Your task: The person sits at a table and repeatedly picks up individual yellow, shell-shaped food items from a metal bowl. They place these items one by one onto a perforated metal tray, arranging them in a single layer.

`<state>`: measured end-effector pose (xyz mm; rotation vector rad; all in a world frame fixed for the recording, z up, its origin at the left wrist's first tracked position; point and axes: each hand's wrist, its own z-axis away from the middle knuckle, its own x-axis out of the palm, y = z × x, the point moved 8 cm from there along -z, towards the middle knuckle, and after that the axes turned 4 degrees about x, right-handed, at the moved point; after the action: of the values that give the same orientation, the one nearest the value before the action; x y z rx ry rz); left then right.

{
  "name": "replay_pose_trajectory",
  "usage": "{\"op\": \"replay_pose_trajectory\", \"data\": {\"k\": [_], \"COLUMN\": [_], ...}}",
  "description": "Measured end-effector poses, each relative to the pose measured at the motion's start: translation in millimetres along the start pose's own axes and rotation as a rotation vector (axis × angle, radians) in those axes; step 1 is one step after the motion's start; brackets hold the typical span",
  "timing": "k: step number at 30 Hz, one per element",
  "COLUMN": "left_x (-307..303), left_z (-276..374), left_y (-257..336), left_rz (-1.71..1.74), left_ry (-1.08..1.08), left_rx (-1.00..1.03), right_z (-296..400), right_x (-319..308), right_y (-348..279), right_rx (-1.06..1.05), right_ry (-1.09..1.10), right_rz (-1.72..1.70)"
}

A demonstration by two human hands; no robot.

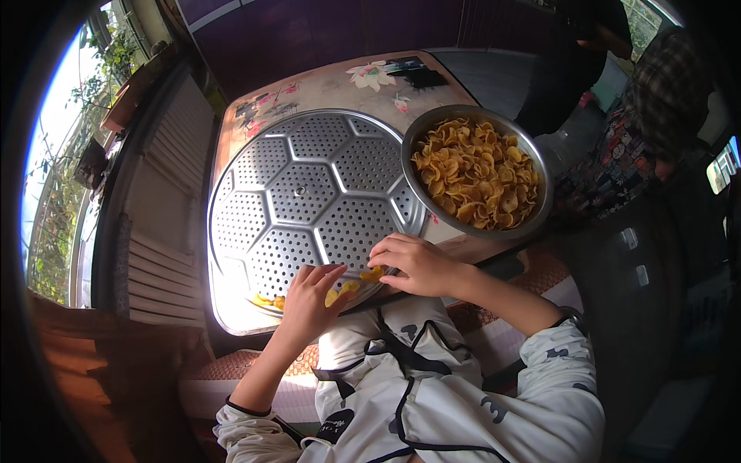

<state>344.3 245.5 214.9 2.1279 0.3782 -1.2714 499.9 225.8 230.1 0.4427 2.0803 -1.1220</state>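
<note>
A large round perforated metal steamer tray (304,191) lies on the table before me, with a small knob or bolt at its centre. Along its near rim sit a few thin yellow slices (349,286), which look like dried potato chips. My left hand (312,298) rests at that rim, fingers apart, close to the slices and holding nothing I can see. My right hand (419,267) curls over one yellow slice (372,274) at the near right edge; whether the fingers grip it is unclear. Right of the tray, a steel bowl (547,173) is heaped with similar slices.
The flower-printed table (330,87) bears dark flat items (425,78) at its far corner. A radiator (165,278) and window with plants (118,55) line the left. Two people (666,98) are at the right. Cushioned seating (255,376) lies beneath me.
</note>
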Motion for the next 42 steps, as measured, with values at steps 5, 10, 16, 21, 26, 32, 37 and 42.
{"op": "replay_pose_trajectory", "data": {"k": [5, 10, 16, 21, 26, 32, 37, 42], "left_x": [-40, -43, 9, 68, 103, 107, 71, 45], "left_z": [-62, -149, -256, -332, -363, -368, -367, -356], "left_y": [18, 41, 39, 31, 29, 34, 53, 40], "left_rz": [0.052, 0.098, 0.181, 0.043, -0.086, -0.133, -0.064, 0.207], "left_ry": [0.088, 0.084, -0.057, -0.057, -0.095, -0.052, 0.102, 0.062], "left_rx": [0.070, 0.147, 0.164, 0.181, 0.194, 0.271, 0.312, 0.170], "right_z": [14, 37, 55, 52, 39, 22, 6, -13], "right_x": [-94, -179, -238, -249, -241, -242, -242, -233], "right_y": [-10, 38, 105, 153, 188, 206, 202, 196], "right_rx": [0.012, 0.213, 0.366, 0.414, 0.490, 0.530, 0.538, 0.546], "right_ry": [0.188, 0.371, 0.553, 0.591, 0.534, 0.481, 0.495, 0.520], "right_rz": [0.054, 0.148, 0.015, -0.019, -0.106, -0.089, -0.069, -0.121]}}
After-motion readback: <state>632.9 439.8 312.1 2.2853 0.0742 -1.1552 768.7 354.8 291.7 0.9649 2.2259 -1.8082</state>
